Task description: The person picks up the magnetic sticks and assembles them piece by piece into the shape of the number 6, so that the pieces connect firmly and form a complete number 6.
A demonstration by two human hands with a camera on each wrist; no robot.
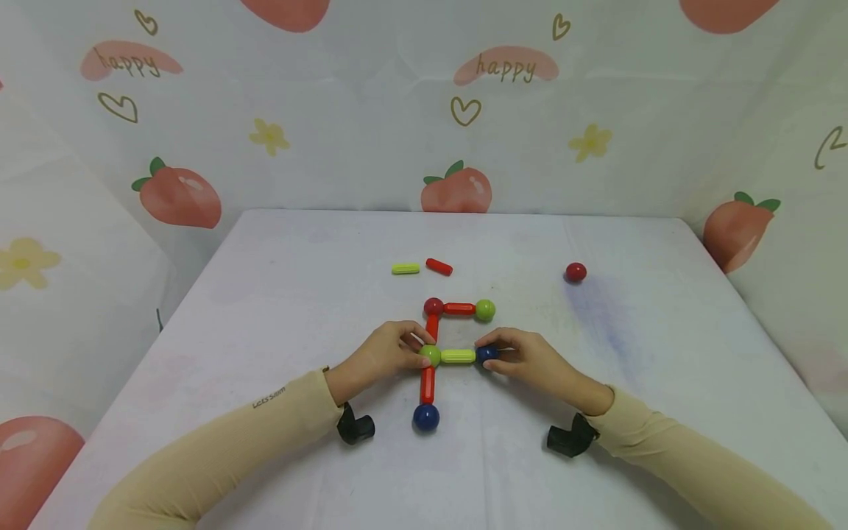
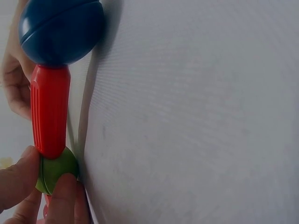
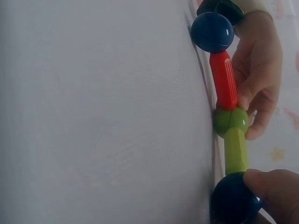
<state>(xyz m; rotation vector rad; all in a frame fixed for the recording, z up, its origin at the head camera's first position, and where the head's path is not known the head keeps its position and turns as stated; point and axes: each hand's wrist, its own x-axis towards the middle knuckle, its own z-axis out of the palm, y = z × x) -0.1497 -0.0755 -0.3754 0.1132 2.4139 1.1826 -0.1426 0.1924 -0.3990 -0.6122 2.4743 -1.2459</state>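
Note:
On the table lies a shape of coloured balls and rods. My left hand [image 1: 387, 352] pinches the green ball [image 1: 430, 356] at its middle joint. My right hand [image 1: 533, 362] grips a blue ball [image 1: 486, 354], which touches the right end of a yellow-green rod [image 1: 458, 356] from that green ball. Toward me, a red rod [image 1: 427, 386] joins the green ball to another blue ball [image 2: 60, 35]. On the far side, a short red rod [image 1: 432, 327] leads to a dark red ball [image 1: 433, 307], and a further red rod [image 1: 459, 308] runs right to a second green ball [image 1: 485, 310].
Beyond the shape lie a loose yellow-green rod [image 1: 405, 269] and a loose red rod [image 1: 439, 266]. A loose red ball [image 1: 576, 272] sits at the far right. The white-covered table [image 1: 298, 250] meets a printed cloth [image 1: 371, 110] at its back edge.

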